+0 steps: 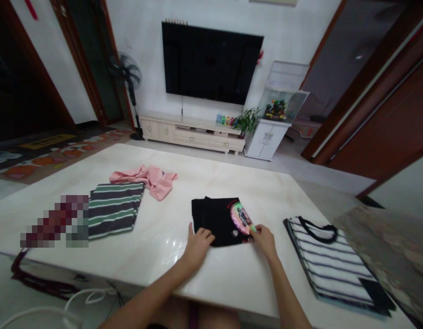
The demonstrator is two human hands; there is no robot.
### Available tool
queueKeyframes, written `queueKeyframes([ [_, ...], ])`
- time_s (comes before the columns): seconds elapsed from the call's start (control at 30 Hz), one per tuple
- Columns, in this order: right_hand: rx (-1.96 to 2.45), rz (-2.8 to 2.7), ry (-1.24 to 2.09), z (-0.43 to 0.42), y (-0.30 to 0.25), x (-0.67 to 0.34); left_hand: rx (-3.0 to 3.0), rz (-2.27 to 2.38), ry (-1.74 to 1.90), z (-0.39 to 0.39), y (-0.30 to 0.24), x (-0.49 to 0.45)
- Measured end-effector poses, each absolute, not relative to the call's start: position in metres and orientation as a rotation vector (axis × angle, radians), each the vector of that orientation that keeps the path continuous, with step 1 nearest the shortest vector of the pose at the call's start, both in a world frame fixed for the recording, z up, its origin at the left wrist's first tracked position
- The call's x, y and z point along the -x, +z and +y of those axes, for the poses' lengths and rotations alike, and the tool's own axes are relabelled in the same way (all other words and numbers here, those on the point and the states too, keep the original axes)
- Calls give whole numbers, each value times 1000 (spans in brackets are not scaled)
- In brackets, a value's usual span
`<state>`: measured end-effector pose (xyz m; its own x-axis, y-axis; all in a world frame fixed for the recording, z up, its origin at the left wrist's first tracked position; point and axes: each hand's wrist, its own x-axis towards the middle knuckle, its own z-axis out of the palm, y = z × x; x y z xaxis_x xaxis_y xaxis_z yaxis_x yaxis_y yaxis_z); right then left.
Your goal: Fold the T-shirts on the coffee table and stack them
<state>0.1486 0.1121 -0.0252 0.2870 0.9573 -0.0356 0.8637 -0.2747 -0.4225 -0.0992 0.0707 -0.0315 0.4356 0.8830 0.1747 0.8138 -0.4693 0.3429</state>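
A folded black garment [218, 218] with a pink and green print lies on the white table [156, 256] in front of me. My left hand [198, 244] rests on its near left corner, fingers curled onto the cloth. At its near right corner my right hand [264, 237] pinches the edge beside the print.
A folded green and dark striped garment [113, 208] lies at the left, a crumpled pink garment [151, 179] behind it. A folded white and black striped top [331, 262] lies at the right. A blurred patch covers something at the far left. Beyond the table stand a TV, cabinet and fan.
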Motion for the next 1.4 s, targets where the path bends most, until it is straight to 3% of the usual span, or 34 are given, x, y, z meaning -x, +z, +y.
queueKeyframes([
  [0.13, 2199, -1658, 453, 20, -38, -82, -2325, 1804, 630, 124, -33, 132],
  [0.27, 1852, -1808, 739, -23, -37, -31, -2079, 1770, 756, 151, -38, 130],
  [0.47, 1983, -1408, 462, 47, -21, -95, -1854, 1769, 751, 137, -43, 126],
  [1.03, 1762, -1094, 775, 99, -50, -122, -1629, 1685, 855, 144, -36, 132],
  [1.4, 1793, -1208, 785, 113, -45, -116, -1698, 1855, 627, 160, -35, 122],
])
